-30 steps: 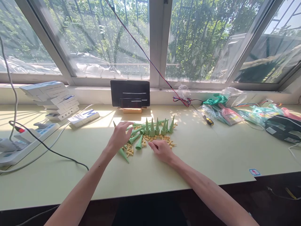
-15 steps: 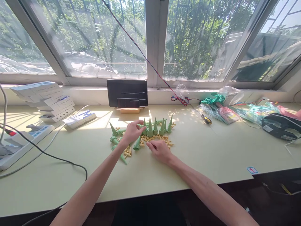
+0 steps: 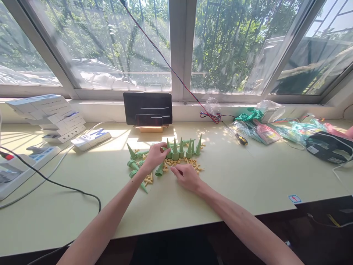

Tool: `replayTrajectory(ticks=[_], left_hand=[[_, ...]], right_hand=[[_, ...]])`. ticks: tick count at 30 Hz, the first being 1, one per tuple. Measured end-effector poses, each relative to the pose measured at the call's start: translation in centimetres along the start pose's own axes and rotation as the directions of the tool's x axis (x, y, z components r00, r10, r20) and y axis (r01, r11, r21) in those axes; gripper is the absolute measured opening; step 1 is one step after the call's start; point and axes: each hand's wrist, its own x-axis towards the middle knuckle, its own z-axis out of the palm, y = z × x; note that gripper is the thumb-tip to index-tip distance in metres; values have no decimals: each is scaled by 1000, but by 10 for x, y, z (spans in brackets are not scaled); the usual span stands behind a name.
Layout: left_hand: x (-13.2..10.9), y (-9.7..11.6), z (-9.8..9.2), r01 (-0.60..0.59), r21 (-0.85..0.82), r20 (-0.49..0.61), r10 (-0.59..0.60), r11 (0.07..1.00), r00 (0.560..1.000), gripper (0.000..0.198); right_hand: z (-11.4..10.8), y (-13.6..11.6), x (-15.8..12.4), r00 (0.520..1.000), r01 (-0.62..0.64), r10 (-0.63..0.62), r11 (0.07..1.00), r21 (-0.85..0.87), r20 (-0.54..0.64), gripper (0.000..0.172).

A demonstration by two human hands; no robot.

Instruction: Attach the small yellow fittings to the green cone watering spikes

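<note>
My left hand (image 3: 156,155) reaches over the green pieces, its fingers closed on a green plastic spike (image 3: 168,145) standing point up at the left end of a row. More upright green spikes (image 3: 175,151) stand to its right. Below the row my right hand (image 3: 187,174) rests near the table, fingers curled; what they hold, if anything, is hidden. Small tan plastic pieces (image 3: 197,165) lie scattered between the hands and the row. A green spike (image 3: 159,170) lies between my hands, and another leaning spike (image 3: 131,151) is left of my left hand.
A dark tablet (image 3: 147,106) and phone stand at the back on a wooden holder. White boxes (image 3: 62,121) and a power strip (image 3: 30,167) with cables are at left. A screwdriver (image 3: 241,139), plastic bags (image 3: 266,131) and a black object (image 3: 329,147) lie at right.
The view has shifted slightly. Both hands stay in nearly the same places among the green spikes, with no clear change in what they hold.
</note>
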Motion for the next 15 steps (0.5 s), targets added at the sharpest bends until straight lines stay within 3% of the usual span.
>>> replayTrajectory(ticks=[15], left_hand=[[0, 3, 4, -48, -64, -63, 44, 997, 997, 25]], right_hand=[[0, -1, 0, 1000, 3, -3, 1000, 24, 0, 44]])
